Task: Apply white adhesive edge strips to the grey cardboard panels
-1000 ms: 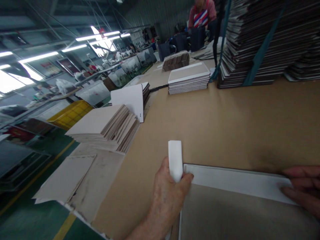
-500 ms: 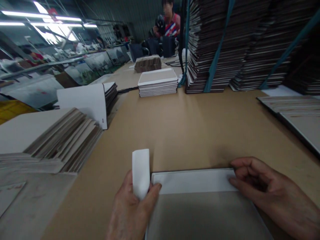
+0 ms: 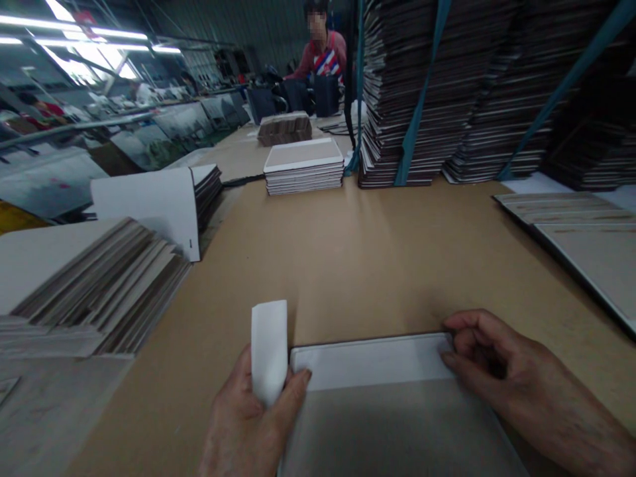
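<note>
Right hand (image 3: pixel 517 391) perhaps slightly nearer.

left hand (image 3: pixel 248 424) gripping, right hand (image 3: pixel 517 391) seemingly curled

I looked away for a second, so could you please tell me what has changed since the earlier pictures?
The right hand slid left along the white folded strip to its right corner, and the view swung right. The left hand still grips the white scraper at the strip's left end; the grey board stays flat.

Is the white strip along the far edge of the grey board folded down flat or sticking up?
Folded flat: the white strip lies on the grey board.
</note>
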A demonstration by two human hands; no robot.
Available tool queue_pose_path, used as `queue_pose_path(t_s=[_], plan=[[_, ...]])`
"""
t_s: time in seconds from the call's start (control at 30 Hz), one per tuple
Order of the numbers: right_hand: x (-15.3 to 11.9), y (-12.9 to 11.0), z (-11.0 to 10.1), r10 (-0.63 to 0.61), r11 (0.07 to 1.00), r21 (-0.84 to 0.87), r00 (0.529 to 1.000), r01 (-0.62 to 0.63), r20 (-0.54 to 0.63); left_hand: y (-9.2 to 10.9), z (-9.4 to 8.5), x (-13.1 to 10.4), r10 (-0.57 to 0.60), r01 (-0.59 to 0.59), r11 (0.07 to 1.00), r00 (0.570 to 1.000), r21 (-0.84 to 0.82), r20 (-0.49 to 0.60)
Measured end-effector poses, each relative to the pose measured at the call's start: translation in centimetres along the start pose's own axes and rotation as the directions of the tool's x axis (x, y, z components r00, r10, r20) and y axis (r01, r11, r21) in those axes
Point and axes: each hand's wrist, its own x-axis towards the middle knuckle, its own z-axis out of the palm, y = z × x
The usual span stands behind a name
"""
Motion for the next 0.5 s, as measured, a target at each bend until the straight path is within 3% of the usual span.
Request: queue_pose_path(t_s=[0.27, 0.33, 0.5], plan=[[-0.2, 0.7, -0.4, -0.17, 0.984, 0.065, 0.979, 0.163, 0.114, -1.2, 0.2, 0.7, 0.091, -0.091, 0.995, 0.996, -0.034, -0.008], [-0.1, 0.7, -0.4, -0.17, 0.984, 0.066, 0.979, 0.164, 0.108, -1.5, 0.3, 0.8, 0.146, -0.148, 0.988, 0.989, -0.052, -0.032], [0.3, 0.4, -0.3, -0.136, 0.991, 0.002, 0.987, 0.136, 0.089, -1.9, 0.3, 1.2, 0.22, -0.218, 0.975, 0.973, -0.046, 0.065]])
